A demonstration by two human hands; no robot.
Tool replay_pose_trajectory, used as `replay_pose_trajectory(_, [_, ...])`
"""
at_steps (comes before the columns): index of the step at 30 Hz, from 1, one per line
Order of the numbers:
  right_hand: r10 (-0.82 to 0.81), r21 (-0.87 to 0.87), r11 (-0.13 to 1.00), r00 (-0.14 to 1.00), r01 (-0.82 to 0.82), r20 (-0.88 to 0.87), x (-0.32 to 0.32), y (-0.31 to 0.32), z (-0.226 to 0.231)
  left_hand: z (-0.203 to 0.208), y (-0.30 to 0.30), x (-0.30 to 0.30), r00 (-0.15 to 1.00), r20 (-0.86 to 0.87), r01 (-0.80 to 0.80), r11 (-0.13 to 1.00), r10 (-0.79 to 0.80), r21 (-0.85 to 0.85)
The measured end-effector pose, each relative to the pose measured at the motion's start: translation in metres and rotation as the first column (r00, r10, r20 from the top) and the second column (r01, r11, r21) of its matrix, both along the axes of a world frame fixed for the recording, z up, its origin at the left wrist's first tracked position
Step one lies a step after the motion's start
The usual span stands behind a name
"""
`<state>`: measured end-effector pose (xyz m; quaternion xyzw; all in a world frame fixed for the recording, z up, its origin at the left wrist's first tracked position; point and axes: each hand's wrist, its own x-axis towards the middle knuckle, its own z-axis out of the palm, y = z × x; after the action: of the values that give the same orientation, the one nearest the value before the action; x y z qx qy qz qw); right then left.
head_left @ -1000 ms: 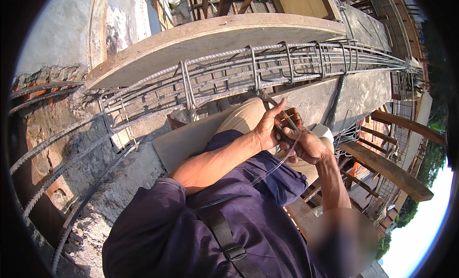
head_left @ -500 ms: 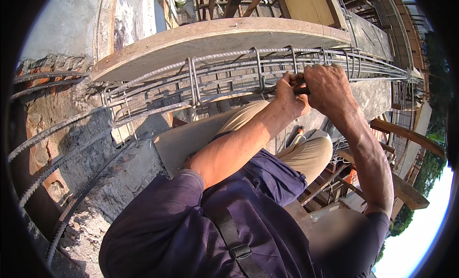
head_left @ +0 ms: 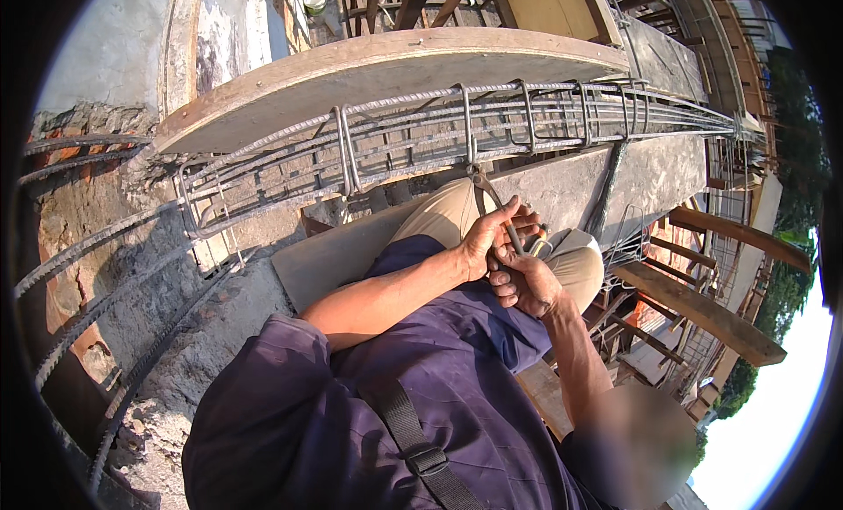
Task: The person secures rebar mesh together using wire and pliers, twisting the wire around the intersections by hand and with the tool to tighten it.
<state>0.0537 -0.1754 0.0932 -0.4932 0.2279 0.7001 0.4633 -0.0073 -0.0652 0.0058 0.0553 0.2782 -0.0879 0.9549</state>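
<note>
A pair of metal pincers (head_left: 485, 186) slants down from the lower edge of the rebar cage (head_left: 413, 132) to my hands, its head close to a stirrup (head_left: 468, 124); whether the jaws bite on wire there I cannot make out. My left hand (head_left: 486, 238) is partly closed round the handles, some fingers bent loosely. Just below and to the right, my right hand (head_left: 529, 283) has its fingers curled at the handle ends. The hands are almost touching, low over my lap.
Behind the cage runs a wooden formwork board (head_left: 395, 61); a concrete-grey panel (head_left: 659, 172) lies on the near side. Thick rebars (head_left: 97, 242) curve out at left over broken concrete (head_left: 211, 334). Timber beams (head_left: 702, 312) jut at right. A bundle of thin wire (head_left: 608, 190) hangs over the panel.
Both hands have come down and toward my body from the cage's lower bar. The pincers, mostly hidden before, now show between the cage and my hands. The view has shifted slightly.
</note>
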Motion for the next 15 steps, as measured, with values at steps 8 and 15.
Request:
replay_pose_trajectory(8, [0.771,-0.878,0.307,-0.445,-0.368,0.456,0.014,0.061,0.092,0.020,0.012,0.043,0.966,0.004,-0.237,0.886,0.260,-0.398])
replay_pose_trajectory(15, [0.483,-0.988,0.083,-0.862,-0.132,0.156,0.088,0.149,0.109,0.058,0.065,0.109,0.886,-0.196,-0.447,0.662,0.421,-0.602])
